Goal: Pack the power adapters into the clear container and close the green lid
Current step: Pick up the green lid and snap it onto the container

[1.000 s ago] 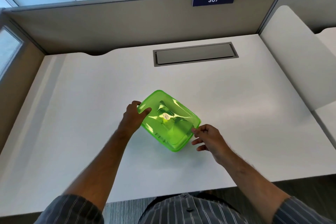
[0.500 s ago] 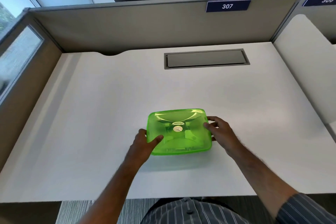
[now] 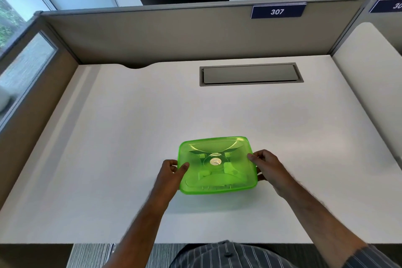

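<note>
The translucent green lid sits on top of the container, square to me, on the white desk near its front edge. The clear container below is almost fully covered by the lid. Pale shapes of the power adapters show faintly through the green plastic. My left hand grips the left edge with the thumb on top of the lid. My right hand grips the right edge the same way.
A grey cable-access flap is set into the desk at the back. Beige partition walls close the desk at the back, left and right. A blue sign reading 307 hangs on the back partition.
The lidded container has been turned from a diagonal position to square with the desk edge. My right hand moved from the front corner to the right edge.
</note>
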The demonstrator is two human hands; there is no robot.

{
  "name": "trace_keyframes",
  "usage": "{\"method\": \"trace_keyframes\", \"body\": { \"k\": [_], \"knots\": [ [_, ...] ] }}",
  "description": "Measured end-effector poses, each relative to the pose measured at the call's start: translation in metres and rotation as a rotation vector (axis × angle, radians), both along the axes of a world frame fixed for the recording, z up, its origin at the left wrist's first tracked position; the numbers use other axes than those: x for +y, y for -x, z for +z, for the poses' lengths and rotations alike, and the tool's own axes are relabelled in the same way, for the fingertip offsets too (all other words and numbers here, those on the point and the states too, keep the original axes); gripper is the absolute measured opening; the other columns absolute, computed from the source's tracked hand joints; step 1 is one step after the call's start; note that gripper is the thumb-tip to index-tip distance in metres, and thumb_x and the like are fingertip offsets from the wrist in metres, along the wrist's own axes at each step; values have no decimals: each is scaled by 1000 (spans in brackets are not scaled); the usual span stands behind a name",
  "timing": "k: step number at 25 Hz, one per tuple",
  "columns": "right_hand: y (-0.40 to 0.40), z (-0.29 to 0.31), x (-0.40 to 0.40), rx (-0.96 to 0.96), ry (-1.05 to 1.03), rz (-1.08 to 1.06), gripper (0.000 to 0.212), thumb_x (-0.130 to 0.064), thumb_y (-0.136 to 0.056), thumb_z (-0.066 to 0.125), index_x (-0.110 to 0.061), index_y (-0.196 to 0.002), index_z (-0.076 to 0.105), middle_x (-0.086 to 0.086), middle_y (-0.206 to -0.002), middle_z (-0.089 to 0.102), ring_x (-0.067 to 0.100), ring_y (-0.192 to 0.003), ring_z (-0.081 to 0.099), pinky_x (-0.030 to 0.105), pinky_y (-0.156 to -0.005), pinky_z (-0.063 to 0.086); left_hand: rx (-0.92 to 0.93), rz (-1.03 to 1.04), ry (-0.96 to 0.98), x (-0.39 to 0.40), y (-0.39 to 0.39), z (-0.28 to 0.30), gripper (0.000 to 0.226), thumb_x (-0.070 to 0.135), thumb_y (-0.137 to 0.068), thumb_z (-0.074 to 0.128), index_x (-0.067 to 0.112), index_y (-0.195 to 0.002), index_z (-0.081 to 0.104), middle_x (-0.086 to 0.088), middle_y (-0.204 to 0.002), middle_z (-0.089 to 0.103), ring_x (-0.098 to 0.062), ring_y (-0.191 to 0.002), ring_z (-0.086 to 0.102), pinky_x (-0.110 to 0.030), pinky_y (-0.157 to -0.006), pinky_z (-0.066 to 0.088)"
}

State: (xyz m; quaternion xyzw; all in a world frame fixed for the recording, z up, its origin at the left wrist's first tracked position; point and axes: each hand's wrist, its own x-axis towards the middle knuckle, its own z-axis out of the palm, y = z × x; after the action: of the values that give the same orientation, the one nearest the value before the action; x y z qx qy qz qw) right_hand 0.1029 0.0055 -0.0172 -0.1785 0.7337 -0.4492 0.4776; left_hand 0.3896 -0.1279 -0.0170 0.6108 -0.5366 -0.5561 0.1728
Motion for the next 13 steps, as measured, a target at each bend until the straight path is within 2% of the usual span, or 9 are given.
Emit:
{"method": "trace_keyframes", "body": {
  "k": [3, 8, 13],
  "knots": [
    [3, -2, -1, -25, 3, 0, 31, -32, -96, 68, -3, -102, 58, 9, -89, 60, 25, -73, 58, 36, -58, 52, 7, 13, -46, -5, 1, 0, 29, 38, -94, 72, 20, -112, 58, -10, -105, 64, -27, -94, 70, -52, -77, 62],
    [9, -3, -4, -36, 21, -11, 24, -29, -94, 70, -7, -96, 61, 7, -83, 62, 21, -68, 59, 35, -55, 52, -16, 1, 0, -15, 4, 0, 22, 33, -94, 72, 20, -107, 59, -13, -107, 65, -28, -91, 69, -49, -73, 61],
    [20, 3, -19, -28, 41, -29, 21, -27, -95, 69, -7, -96, 63, 4, -80, 64, 18, -67, 60, 35, -55, 53, -20, -23, 33, -35, 16, -1, 21, 36, -94, 72, 23, -106, 60, -10, -105, 65, -34, -96, 70, -50, -73, 60]
  ]
}}
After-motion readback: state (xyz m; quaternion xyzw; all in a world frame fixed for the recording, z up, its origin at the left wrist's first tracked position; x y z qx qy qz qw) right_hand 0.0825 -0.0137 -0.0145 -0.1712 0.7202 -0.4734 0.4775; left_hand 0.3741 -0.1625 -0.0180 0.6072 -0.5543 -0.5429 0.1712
